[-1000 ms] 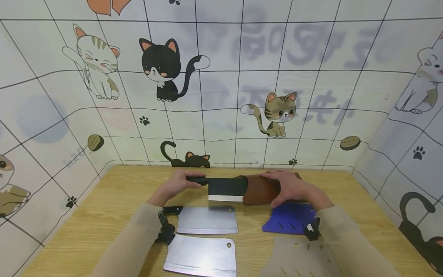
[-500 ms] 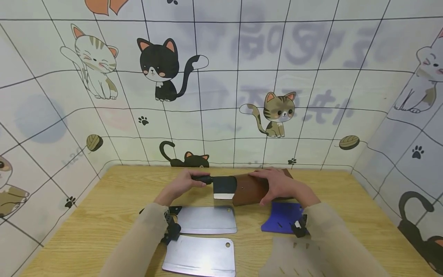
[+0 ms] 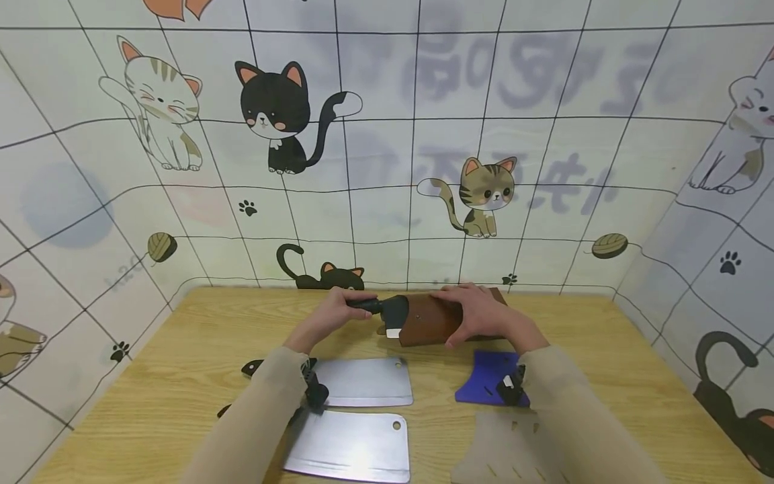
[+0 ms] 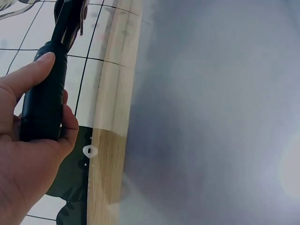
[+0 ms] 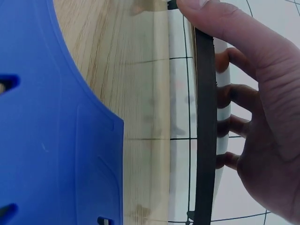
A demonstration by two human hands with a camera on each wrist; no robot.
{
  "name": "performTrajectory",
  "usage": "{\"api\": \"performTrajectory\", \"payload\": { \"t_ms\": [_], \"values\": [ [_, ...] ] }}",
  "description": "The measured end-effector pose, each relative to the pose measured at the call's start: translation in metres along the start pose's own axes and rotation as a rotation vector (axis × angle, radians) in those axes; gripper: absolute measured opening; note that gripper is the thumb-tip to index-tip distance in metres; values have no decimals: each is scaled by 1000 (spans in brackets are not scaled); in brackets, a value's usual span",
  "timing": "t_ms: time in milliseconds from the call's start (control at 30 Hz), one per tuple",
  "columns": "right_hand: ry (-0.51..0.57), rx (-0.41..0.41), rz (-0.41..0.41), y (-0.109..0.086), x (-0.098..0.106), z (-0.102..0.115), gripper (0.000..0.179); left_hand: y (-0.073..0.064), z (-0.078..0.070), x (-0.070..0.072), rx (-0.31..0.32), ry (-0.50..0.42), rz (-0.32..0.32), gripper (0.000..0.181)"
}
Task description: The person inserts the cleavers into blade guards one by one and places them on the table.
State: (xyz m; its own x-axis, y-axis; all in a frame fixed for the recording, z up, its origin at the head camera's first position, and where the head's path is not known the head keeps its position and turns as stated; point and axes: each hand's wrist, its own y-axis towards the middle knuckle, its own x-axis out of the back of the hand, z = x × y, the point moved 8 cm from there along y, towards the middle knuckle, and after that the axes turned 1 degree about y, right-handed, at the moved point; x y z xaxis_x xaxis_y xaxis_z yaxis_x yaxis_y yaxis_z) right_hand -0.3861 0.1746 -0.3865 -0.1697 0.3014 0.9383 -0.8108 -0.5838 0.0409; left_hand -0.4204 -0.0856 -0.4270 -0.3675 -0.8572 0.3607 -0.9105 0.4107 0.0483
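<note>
I have the left hand (image 3: pixel 328 316) wrapped snugly about the smooth black, rounded handle (image 4: pixel 43 105) of a dark-bladed metal cleaver (image 3: pixel 396 310), its thumb laid along the top and its fingers curled beneath, with no slack that I can see. My right hand (image 3: pixel 486 312) is spread to the breadth of a brown, leather-like sheath (image 3: pixel 429 321), thumb on the near edge and fingers reaching over to the far side, so its grip is wide yet taken up. I judge that this span steadies the sheath while the left hand keeps the blade in line with its mouth, the handle grip being well away from the edge. The cleaver lies crosswise between the hands, apparently raised off the pale wood-grain worktop (image 3: pixel 181 376), most of its blade hidden inside the sheath. What shows is matte black with a bright strip along the cutting edge, which faces me. Nearer, two silver, rectangular steel cleavers (image 3: pixel 365 382) lie flat on the left; on the right are a blue plastic cover (image 3: pixel 484 378) and a beige one (image 3: pixel 498 447), perhaps set opposite the blades to pair with them. Beyond hangs a white, grid-lined wall covering (image 3: pixel 387 154) with cartoon cats.
</note>
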Motion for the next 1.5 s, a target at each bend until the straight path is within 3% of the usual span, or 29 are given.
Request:
{"api": "performTrajectory", "payload": {
  "t_ms": [167,967,1100,1500],
  "values": [
    [-6,-2,-1,2,-2,-3,103,5,3,-1,13,7,-20,46],
    [-32,-5,-19,17,-16,-6,106,17,-10,-17,-3,24,-38,46],
    [-33,7,-27,20,-17,-5,107,18,-7,-13,11,50,-77,44],
    [-20,-64,38,31,-39,-24,109,31,2,-19,51,178,-57,43]
  ]
}}
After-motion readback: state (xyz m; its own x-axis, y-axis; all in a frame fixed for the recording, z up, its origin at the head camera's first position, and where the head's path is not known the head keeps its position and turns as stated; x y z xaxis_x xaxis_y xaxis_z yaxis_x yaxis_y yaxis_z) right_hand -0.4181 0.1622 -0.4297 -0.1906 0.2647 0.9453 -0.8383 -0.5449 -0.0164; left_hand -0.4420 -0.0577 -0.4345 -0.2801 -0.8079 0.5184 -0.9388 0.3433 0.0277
